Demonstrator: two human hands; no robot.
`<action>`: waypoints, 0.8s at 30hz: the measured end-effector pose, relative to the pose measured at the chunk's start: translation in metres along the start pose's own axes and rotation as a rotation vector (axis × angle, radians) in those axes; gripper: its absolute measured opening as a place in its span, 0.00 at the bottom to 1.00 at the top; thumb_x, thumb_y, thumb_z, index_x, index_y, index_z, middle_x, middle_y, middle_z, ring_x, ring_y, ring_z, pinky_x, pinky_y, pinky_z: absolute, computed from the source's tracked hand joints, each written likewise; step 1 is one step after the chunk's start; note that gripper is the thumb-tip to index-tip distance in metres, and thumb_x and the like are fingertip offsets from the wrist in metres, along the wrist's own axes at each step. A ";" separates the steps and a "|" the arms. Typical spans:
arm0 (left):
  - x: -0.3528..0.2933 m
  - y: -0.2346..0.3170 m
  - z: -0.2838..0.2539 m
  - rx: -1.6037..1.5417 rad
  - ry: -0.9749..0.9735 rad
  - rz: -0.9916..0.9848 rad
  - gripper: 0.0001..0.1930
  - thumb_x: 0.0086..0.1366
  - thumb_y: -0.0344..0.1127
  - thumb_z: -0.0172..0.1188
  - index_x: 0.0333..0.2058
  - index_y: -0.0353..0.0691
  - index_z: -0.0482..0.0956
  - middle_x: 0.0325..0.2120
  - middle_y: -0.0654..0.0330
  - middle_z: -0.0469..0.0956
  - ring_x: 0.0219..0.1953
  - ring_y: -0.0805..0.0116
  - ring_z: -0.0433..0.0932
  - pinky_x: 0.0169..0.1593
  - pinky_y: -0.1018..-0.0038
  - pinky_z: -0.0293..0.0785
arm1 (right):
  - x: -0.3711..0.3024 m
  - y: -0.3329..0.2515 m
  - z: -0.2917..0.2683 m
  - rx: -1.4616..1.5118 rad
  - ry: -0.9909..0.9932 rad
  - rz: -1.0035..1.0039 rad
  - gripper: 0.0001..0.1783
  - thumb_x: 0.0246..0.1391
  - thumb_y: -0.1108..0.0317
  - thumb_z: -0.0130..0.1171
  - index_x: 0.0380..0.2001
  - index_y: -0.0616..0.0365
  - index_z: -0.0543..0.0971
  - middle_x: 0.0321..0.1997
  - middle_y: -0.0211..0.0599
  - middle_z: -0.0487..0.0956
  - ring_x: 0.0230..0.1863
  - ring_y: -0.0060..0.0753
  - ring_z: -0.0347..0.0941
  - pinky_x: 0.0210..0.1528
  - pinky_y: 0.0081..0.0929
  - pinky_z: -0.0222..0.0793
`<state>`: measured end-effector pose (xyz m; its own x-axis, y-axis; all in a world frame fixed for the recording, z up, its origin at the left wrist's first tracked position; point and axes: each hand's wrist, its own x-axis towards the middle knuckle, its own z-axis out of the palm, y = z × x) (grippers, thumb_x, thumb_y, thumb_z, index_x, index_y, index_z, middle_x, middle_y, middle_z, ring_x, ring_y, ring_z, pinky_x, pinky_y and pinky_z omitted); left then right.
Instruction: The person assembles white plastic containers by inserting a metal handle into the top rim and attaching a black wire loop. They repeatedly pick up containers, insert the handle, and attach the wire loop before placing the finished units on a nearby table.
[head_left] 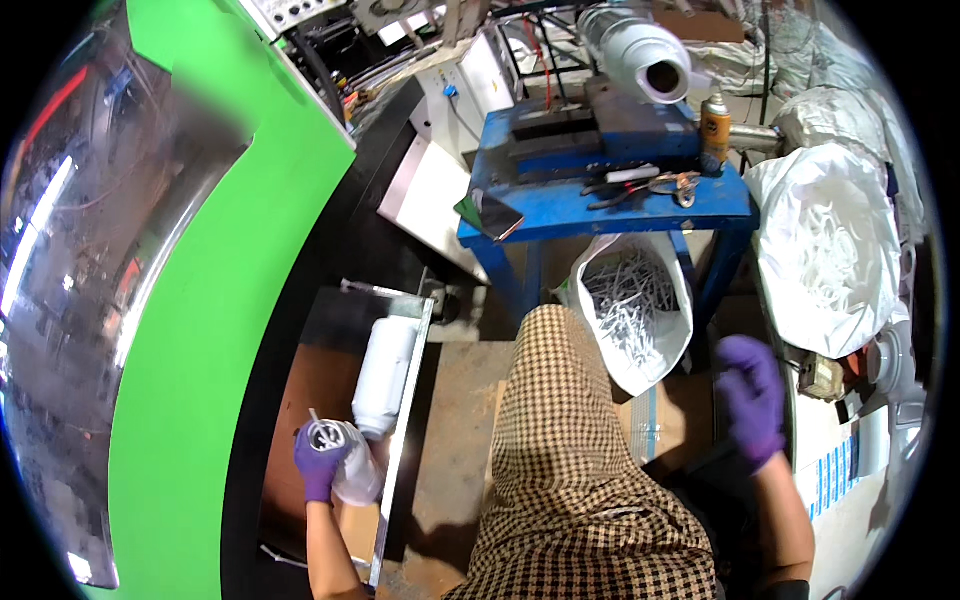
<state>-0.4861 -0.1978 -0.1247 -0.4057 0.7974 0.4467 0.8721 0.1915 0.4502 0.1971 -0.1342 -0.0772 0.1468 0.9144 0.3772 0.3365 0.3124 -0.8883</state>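
Note:
My left hand (318,465), in a purple glove, is closed around the top of a white plastic bottle (358,478) in the trough at left. A pale ring-like rim with thin white strips (327,435) shows beside the fingers; whether it belongs to the bottle I cannot tell. Just beyond lies a second white bottle (387,370), on its side along the trough's metal edge. My right hand (750,400), gloved in purple too, hangs in the air at right, its fingers loosely bent and nothing visible in them.
A green machine (215,290) with a clear window borders the trough (310,400). Ahead stands a blue bench (600,218) with pliers (640,187) and a spray can (715,135). White sacks of plastic scraps stand below it (672,365) and at right (775,235), near a white table (825,540).

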 end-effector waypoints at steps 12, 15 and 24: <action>-0.080 0.306 0.088 0.030 0.095 0.635 0.24 0.57 0.48 0.69 0.48 0.42 0.79 0.50 0.55 0.80 0.58 0.50 0.76 0.66 0.49 0.60 | -0.061 -0.017 0.173 -0.347 -0.542 -0.617 0.37 0.56 0.55 0.65 0.69 0.39 0.67 0.62 0.31 0.74 0.24 0.27 0.76 0.25 0.28 0.77; -0.074 0.323 0.098 -0.049 0.091 0.600 0.23 0.59 0.46 0.67 0.49 0.41 0.79 0.48 0.55 0.81 0.57 0.50 0.76 0.64 0.50 0.62 | -0.050 -0.021 0.176 -0.450 -0.490 -0.517 0.30 0.58 0.63 0.59 0.65 0.38 0.70 0.59 0.32 0.76 0.24 0.30 0.77 0.27 0.28 0.76; -0.072 0.350 0.108 -0.172 0.003 0.667 0.22 0.53 0.48 0.70 0.43 0.41 0.82 0.46 0.57 0.83 0.55 0.49 0.78 0.62 0.50 0.62 | -0.025 -0.006 0.158 -0.250 -0.476 -0.596 0.29 0.54 0.70 0.60 0.59 0.33 0.72 0.57 0.28 0.77 0.30 0.35 0.80 0.27 0.33 0.77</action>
<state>-0.1220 -0.1268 -0.0826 0.2021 0.7115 0.6730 0.8800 -0.4335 0.1940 0.0445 -0.1188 -0.1227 -0.5169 0.6408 0.5676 0.4396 0.7676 -0.4664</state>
